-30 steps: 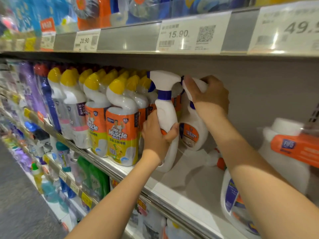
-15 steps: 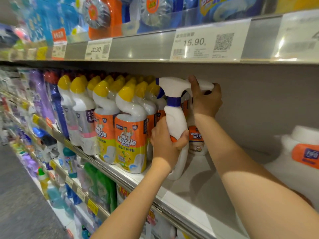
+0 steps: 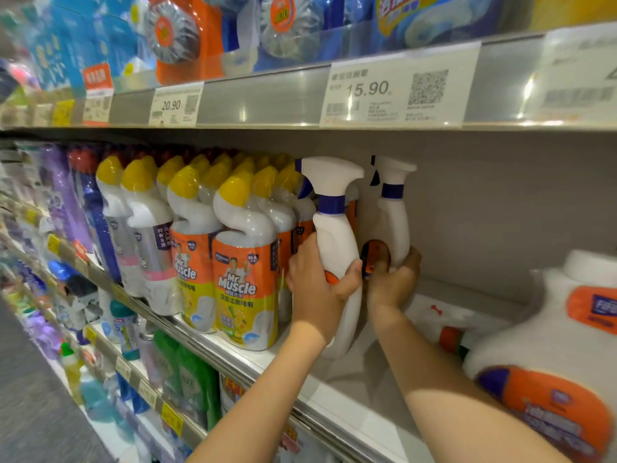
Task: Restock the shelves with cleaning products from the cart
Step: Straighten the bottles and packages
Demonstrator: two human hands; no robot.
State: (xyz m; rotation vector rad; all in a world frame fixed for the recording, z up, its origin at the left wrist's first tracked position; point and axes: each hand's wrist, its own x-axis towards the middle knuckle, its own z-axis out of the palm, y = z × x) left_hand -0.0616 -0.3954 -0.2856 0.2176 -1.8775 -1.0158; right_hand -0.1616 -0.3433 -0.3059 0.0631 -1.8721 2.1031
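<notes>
The left hand [image 3: 319, 292] wraps the near spray bottle [image 3: 334, 228]; just right of it, the right hand [image 3: 394, 282] clutches the rear spray bottle [image 3: 397, 225].

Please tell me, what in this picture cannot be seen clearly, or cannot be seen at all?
Cart: not in the head view.
Rear sprayer: label and base hidden by the right hand and the front sprayer.
Front sprayer label: mostly covered by the left hand.
Jug: cut off by the right edge, label blurred.
Rightmost price tag: blurred, cut off, price unreadable.
</notes>
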